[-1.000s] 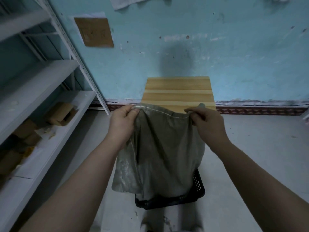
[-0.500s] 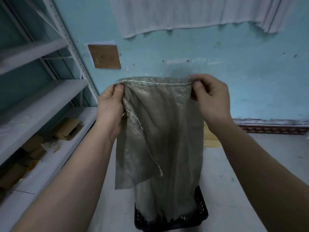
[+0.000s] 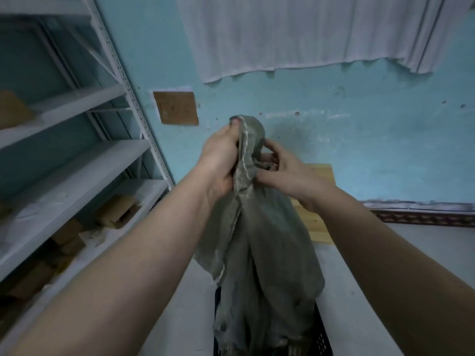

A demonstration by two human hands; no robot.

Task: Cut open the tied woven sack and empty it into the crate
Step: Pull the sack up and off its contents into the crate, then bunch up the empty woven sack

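Observation:
The grey-green woven sack (image 3: 259, 247) hangs limp in front of me, bunched together at its top. My left hand (image 3: 221, 160) grips the bunched top edge from the left, a white stitched seam running down beside it. My right hand (image 3: 288, 173) pinches the gathered cloth from the right, close against the left hand. The sack's lower end drops into the black perforated crate (image 3: 322, 335) on the floor below. The sack hides most of the crate and whatever lies inside it.
Grey metal shelving (image 3: 77, 160) with cardboard boxes (image 3: 115, 211) runs along the left. A wooden board (image 3: 318, 201) leans at the blue wall behind the sack. A white cloth (image 3: 295, 34) hangs on the wall above. Pale floor lies to the right of the crate.
Both hands first lifted the sack, holding its top edge stretched wide. They have since come together, and the top is now gathered into a bunch. The view has tilted up.

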